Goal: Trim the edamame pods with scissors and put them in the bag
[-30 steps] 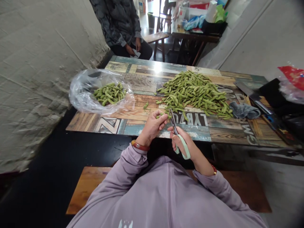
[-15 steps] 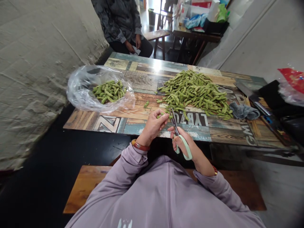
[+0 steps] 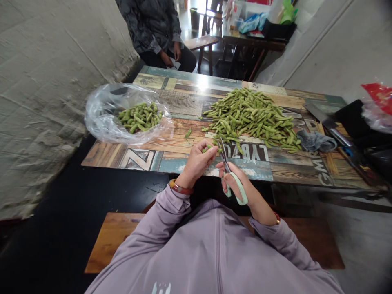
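My left hand (image 3: 197, 161) is closed in a pinch on a green edamame pod (image 3: 208, 148), whose end sticks out between thumb and fingers toward the right. Pale green-handled scissors (image 3: 240, 190) sit in my right hand (image 3: 240, 179), with the thumb and fingers at the loops. Their metal blades point up and away, slightly apart, right beside the pod's tip. Beyond my hands lies a large heap of edamame pods (image 3: 251, 116). A clear plastic bag (image 3: 101, 118) on the left lies spread with more pods (image 3: 141, 117) in it.
The patchwork-print table (image 3: 180, 163) carries a loose pod (image 3: 188, 132), a grey cloth (image 3: 317, 141) and a cleaver (image 3: 320, 116) at the right. Across the table sits a person (image 3: 156, 36) with hands in the lap. A cluttered second table (image 3: 251, 43) stands behind.
Both hands hold almost the same pose, with the blades still at the pod's end. The view has shifted very slightly.
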